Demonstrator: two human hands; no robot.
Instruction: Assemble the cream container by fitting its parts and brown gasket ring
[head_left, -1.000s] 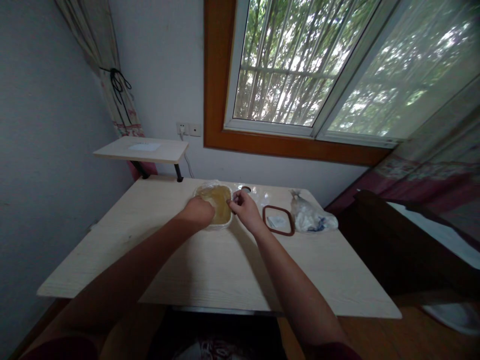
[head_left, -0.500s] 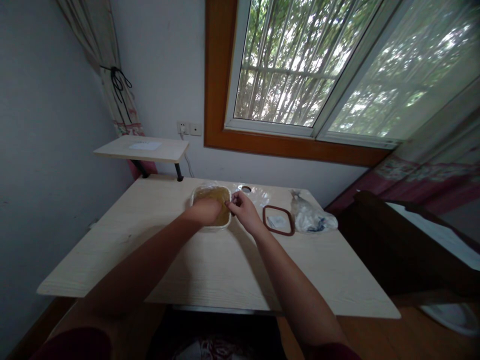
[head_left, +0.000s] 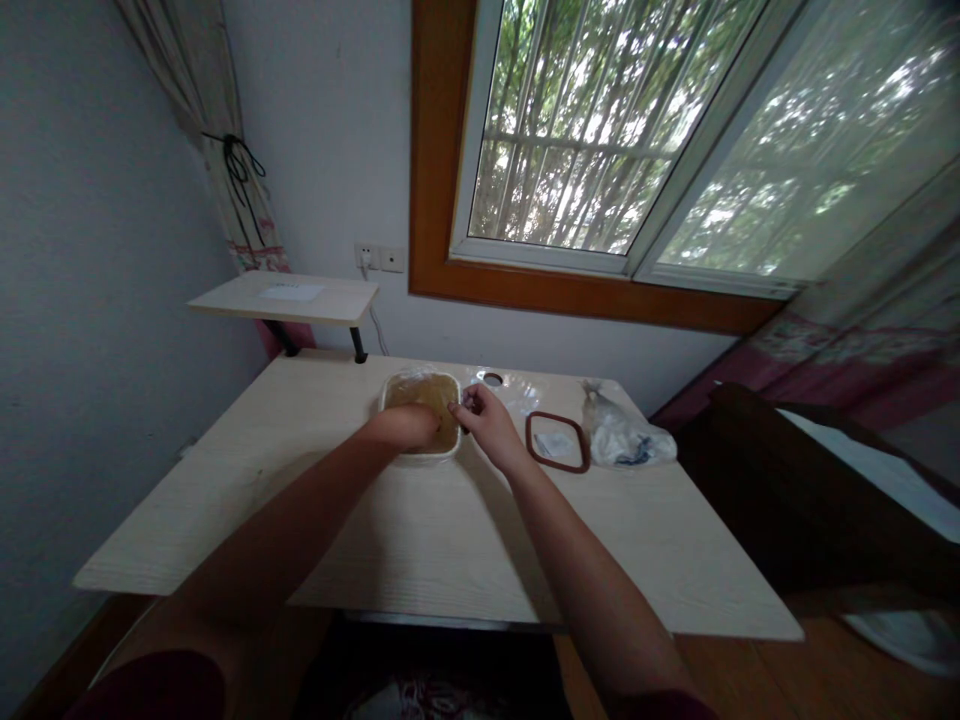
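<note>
A white-rimmed, rounded square plastic container (head_left: 421, 458) stands toward the back of the table, holding yellowish-brown contents that I cannot identify. Clear crinkled plastic shows along its far left rim. My left hand (head_left: 411, 426) reaches down inside the container; its fingertips are hidden in shadow against the contents, so their grip cannot be made out. At the right-hand rim, my right hand (head_left: 482, 415) is closed, with thumb and forefinger pinched on the container's edge. A brown-edged square lid (head_left: 557, 467) lies flat to the right of that hand.
A knotted clear plastic bag (head_left: 624, 432) with pale contents rests beyond the lid. Clear plastic film (head_left: 521, 390) lies near the cable hole. A raised shelf (head_left: 337, 301) with a paper stands back left on the table (head_left: 465, 550). Dark furniture (head_left: 847, 500) is at the right.
My left hand has shifted slightly within the container, a little toward the left. My right hand keeps its place at the rim.
</note>
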